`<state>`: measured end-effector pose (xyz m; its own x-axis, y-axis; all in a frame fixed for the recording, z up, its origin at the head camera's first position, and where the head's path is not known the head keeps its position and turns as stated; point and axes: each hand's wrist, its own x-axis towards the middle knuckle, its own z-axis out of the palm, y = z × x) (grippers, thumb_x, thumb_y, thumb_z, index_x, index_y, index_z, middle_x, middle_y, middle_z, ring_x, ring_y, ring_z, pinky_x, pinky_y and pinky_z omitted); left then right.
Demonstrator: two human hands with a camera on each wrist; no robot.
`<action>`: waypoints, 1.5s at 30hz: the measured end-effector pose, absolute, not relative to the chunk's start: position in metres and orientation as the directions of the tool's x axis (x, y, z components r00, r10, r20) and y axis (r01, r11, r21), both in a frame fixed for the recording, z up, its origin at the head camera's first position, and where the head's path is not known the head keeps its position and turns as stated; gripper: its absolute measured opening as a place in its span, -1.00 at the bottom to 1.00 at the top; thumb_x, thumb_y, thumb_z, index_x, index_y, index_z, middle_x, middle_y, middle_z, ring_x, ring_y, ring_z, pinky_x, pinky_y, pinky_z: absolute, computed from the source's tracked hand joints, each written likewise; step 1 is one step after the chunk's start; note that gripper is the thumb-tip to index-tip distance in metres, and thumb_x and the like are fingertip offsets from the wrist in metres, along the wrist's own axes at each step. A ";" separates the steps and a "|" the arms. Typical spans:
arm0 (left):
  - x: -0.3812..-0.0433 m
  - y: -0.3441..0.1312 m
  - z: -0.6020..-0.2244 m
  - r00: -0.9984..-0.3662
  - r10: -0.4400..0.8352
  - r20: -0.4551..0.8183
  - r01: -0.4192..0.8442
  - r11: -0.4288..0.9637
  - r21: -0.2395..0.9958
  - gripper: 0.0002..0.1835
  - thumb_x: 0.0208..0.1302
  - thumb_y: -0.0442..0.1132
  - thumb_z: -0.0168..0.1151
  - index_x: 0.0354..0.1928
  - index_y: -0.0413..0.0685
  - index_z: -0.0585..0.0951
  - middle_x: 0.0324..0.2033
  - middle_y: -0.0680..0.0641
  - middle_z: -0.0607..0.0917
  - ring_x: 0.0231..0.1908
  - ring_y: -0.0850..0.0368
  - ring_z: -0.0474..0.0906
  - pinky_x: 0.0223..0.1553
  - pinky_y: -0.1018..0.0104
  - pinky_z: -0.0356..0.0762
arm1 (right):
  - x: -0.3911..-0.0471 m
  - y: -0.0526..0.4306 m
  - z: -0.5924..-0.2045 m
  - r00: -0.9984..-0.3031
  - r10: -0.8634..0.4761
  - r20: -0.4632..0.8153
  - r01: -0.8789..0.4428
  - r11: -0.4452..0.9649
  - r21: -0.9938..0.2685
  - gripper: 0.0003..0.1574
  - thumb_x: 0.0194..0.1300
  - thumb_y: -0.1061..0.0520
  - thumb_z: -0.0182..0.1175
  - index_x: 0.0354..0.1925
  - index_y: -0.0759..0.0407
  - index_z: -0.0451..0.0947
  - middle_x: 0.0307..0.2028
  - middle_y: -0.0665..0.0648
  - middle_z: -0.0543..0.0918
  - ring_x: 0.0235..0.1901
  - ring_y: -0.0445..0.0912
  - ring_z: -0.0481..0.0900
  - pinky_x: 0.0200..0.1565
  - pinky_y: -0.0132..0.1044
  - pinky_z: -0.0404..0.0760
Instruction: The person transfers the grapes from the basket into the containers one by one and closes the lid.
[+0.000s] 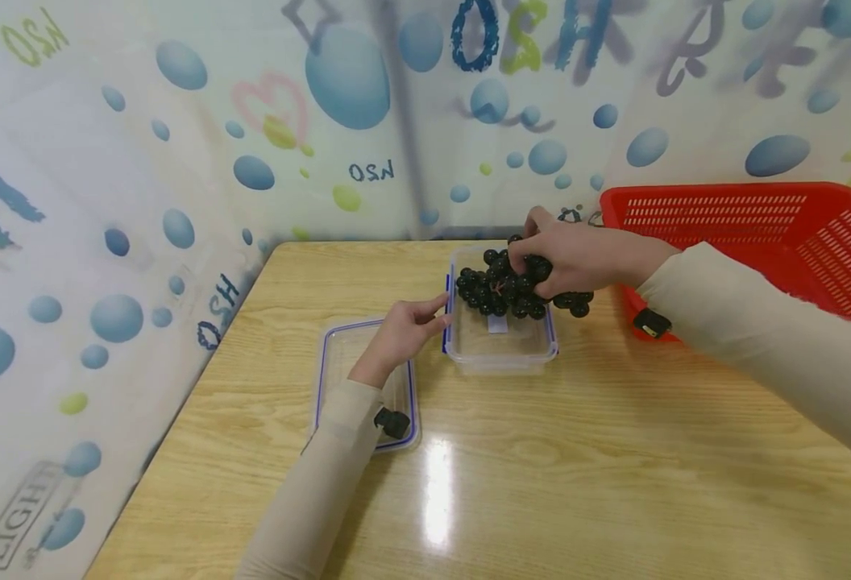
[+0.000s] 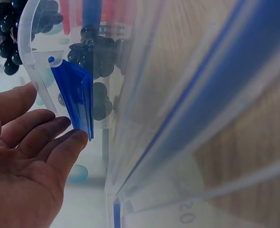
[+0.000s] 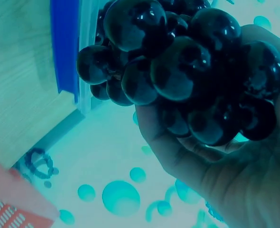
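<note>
My right hand (image 1: 588, 254) grips a bunch of dark grapes (image 1: 478, 292) over a clear plastic container (image 1: 501, 358). In the right wrist view, the fingers and palm curve around the glossy grapes (image 3: 180, 69). Part of the bunch lies inside the container's outline, and some grapes hang past its right side. Beside the left wall is my left hand (image 1: 405, 332). In the left wrist view, its fairly straight fingers touch the blue latch (image 2: 76, 102) on that wall. Through the clear wall, grapes (image 2: 102, 59) show.
A clear lid (image 1: 334, 354) with a blue seal lies on the wooden table (image 1: 541, 467), partly under my left forearm. To the right stands a red plastic basket (image 1: 723, 193), close to the right forearm. A patterned wall covering (image 1: 411, 161) borders the table's back and left.
</note>
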<state>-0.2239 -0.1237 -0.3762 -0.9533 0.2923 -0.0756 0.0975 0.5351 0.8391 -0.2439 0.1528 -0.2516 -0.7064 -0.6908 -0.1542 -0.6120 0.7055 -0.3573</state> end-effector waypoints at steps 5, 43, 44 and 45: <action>-0.223 -0.123 -0.376 -0.951 0.300 -0.071 0.103 0.524 0.846 -0.52 0.43 -0.15 0.21 0.35 -0.02 0.46 0.30 0.06 0.44 0.24 0.04 0.42 0.17 0.17 0.43 | -0.248 0.146 -0.258 -0.699 -0.699 -0.153 -0.627 0.701 -0.339 -0.71 0.20 0.26 0.27 -0.11 0.01 0.51 0.01 0.20 0.22 -0.42 0.00 0.46 -0.33 -0.18 0.46; -0.225 -0.122 -0.377 -0.950 0.297 -0.096 0.079 0.525 0.847 -0.51 0.43 -0.12 0.20 0.36 0.06 0.45 0.32 0.06 0.43 0.23 0.02 0.44 0.18 0.12 0.43 | -0.226 0.118 -0.330 -0.726 -0.683 -0.085 -0.641 0.716 -0.276 -0.19 0.24 -0.08 0.40 0.34 0.05 0.29 0.14 0.24 0.28 -0.35 0.01 0.55 -0.14 -0.10 0.63; -0.225 -0.122 -0.376 -0.951 0.296 -0.091 0.082 0.526 0.846 -0.51 0.43 -0.12 0.20 0.36 0.06 0.45 0.32 0.05 0.44 0.23 0.01 0.44 0.18 0.11 0.43 | -0.225 0.118 -0.332 -0.725 -0.684 -0.079 -0.646 0.716 -0.265 -0.20 0.26 -0.13 0.36 0.33 0.07 0.29 0.13 0.24 0.29 -0.24 0.05 0.53 -0.09 -0.08 0.61; -0.225 -0.122 -0.376 -0.952 0.294 -0.086 0.086 0.528 0.845 -0.51 0.44 -0.12 0.20 0.36 0.05 0.45 0.31 0.04 0.44 0.23 0.00 0.44 0.18 0.11 0.43 | -0.224 0.118 -0.334 -0.724 -0.686 -0.068 -0.652 0.714 -0.255 -0.20 0.28 -0.17 0.33 0.33 0.08 0.29 0.12 0.25 0.29 -0.14 0.09 0.48 -0.02 -0.04 0.57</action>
